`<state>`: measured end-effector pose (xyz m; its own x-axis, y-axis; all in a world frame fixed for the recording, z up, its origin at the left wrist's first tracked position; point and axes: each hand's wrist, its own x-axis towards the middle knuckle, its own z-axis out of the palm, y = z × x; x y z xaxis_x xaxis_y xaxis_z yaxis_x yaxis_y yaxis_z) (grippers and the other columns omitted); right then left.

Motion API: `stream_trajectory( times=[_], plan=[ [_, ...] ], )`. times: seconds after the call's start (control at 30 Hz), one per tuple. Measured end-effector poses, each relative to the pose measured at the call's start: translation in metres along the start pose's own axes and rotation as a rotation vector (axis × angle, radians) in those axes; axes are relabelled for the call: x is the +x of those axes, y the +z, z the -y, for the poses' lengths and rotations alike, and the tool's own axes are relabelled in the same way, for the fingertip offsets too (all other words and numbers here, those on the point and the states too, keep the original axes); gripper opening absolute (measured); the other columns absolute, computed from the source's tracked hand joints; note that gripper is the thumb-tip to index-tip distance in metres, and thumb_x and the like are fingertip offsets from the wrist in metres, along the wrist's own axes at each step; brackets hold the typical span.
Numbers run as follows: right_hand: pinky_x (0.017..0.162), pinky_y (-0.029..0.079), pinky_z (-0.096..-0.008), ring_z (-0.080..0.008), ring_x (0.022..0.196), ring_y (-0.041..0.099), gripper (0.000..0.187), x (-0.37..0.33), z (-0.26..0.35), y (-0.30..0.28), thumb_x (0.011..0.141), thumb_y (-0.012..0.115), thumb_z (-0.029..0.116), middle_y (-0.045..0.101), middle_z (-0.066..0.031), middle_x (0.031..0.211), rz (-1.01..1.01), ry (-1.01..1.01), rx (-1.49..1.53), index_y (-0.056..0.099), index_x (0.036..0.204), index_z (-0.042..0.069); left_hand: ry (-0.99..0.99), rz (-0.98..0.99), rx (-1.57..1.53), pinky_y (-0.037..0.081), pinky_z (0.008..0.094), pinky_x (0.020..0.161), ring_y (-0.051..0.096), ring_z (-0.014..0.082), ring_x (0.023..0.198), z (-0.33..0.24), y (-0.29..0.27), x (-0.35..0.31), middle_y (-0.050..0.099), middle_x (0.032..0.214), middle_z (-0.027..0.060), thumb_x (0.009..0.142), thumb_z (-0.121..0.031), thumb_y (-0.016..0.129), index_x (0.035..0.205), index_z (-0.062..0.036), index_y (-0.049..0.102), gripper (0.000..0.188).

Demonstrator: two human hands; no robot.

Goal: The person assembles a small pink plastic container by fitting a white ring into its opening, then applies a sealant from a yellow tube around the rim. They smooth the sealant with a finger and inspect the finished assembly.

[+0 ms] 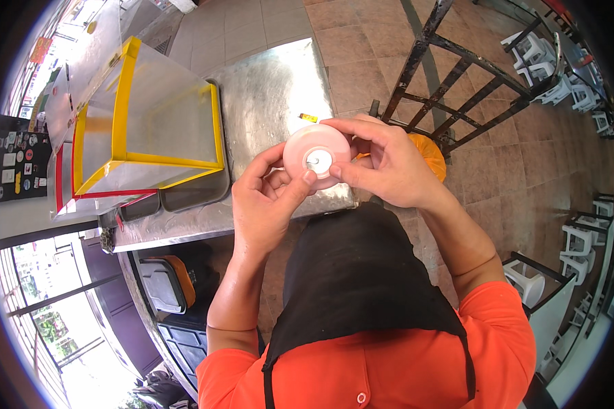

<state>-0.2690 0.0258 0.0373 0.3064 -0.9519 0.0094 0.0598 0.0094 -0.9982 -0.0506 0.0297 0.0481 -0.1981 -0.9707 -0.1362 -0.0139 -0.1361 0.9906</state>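
**A:** ok so what's the grip here?

**B:** Just past the black apron, both hands are on it. Left hand has its fingers curled on the near-left rim, thumb by the white hub. Right hand grasps the other side, index along the far rim, thumb pressing near the hub too. The pale pink disc sits between them, above the steel table's edge. Can't tell exactly what it is tbh.

**A:** any tips?

**B:** I'd brace the rim with the fingers and let the thumbs do the fine work, pressing evenly so it doesn't tilt. Probably safer further in over the tabletop, in case it slips. And mind that little yellow-and-black cylinder just beyond, maybe a battery; looks easy to knock off.
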Motion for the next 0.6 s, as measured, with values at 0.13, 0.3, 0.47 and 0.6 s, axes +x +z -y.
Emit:
stream_trajectory(
  times=[0.13,0.3,0.47,0.6],
  plan=[
    [0.098,0.056,-0.0307,-0.0203,0.12,0.06,0.057,0.0004,-0.0025,-0.0032,0.089,0.075,0.0,0.056,-0.0132,0.131,0.011,-0.013,-0.006,0.054,0.142,-0.006,0.018,-0.007,0.017,0.063,0.0352,0.086,0.072,0.0222,0.101,0.0022,0.0012,0.0002,0.07,0.115,0.0184,0.093,-0.006,0.074,0.133,0.0132,0.053,0.05],
    [0.101,0.054,-0.032,-0.0208,0.122,0.059,0.058,0.001,-0.0056,-0.0066,0.089,0.076,0.001,0.055,-0.0133,0.132,0.018,-0.006,-0.004,0.054,0.142,-0.006,0.031,0.012,0.012,0.063,0.0368,0.084,0.073,0.0241,0.101,0.0051,0.0011,0.0024,0.068,0.119,0.0179,0.093,-0.008,0.075,0.133,0.0128,0.054,0.05],
    [0.099,0.055,-0.0314,-0.0208,0.121,0.059,0.059,0.0021,-0.0043,-0.0083,0.088,0.077,0.001,0.055,-0.0132,0.133,0.023,-0.01,-0.005,0.054,0.142,-0.005,0.015,0.025,0.033,0.06,0.0305,0.089,0.071,0.0192,0.101,0.0033,-0.0008,0.0036,0.07,0.112,0.0186,0.092,-0.002,0.075,0.134,0.0126,0.051,0.05],
    [0.096,0.057,-0.0307,-0.0213,0.121,0.06,0.06,-0.0014,0.0007,-0.0081,0.088,0.077,0.002,0.054,-0.0129,0.134,0.017,-0.039,0.027,0.054,0.143,-0.005,0.098,0.033,-0.017,0.06,0.03,0.09,0.07,0.0199,0.105,0.0019,-0.0002,0.0032,0.067,0.119,0.0191,0.09,-0.002,0.077,0.134,0.0116,0.052,0.053]
  ],
)
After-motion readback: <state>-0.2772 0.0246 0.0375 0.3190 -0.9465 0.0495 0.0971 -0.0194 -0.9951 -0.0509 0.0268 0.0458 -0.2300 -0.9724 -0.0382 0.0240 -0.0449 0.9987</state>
